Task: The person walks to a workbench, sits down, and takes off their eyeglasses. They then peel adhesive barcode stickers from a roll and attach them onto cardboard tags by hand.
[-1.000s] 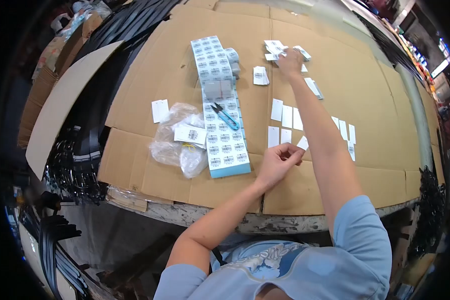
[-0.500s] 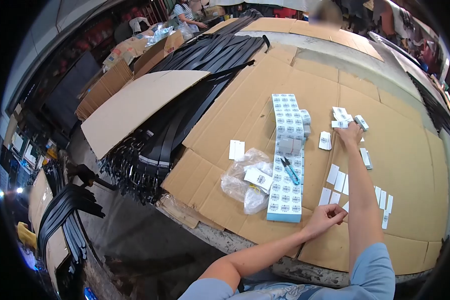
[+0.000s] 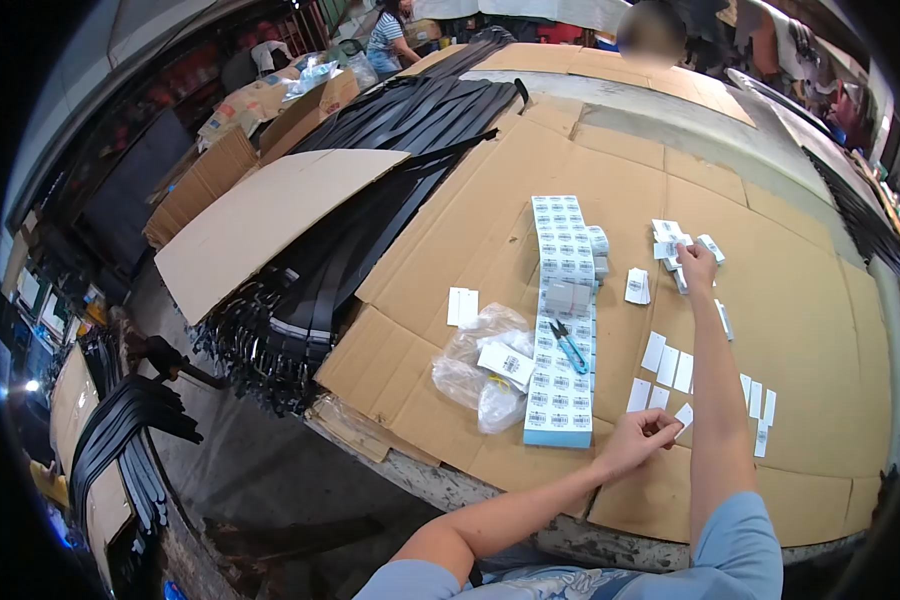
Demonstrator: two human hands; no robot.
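My left hand (image 3: 638, 442) is closed in a pinch near the table's front edge, with a small tilted white tag (image 3: 684, 416) at its fingertips. My right hand (image 3: 698, 268) reaches farther out, its fingers closed on a barcoded tag (image 3: 666, 250) at a loose pile of tags; part of the pile is hidden behind the fingers. Blank white tags (image 3: 653, 351) lie in rows between the hands. A small stack of barcoded tags (image 3: 637, 286) sits left of my right hand. Beside my right forearm lie more white tags (image 3: 756, 396).
A long strip of barcode stickers (image 3: 560, 400) carries teal thread snips (image 3: 570, 347). To its left are a clear plastic bag (image 3: 500, 405) and two tags (image 3: 462, 307). Cardboard (image 3: 570, 150) covers the table. Black straps (image 3: 400, 120) are heaped left; a person (image 3: 388, 40) is behind.
The view has shifted slightly. My right hand has drawn back a little at the pile, and more of the tag by my left fingertips now shows.
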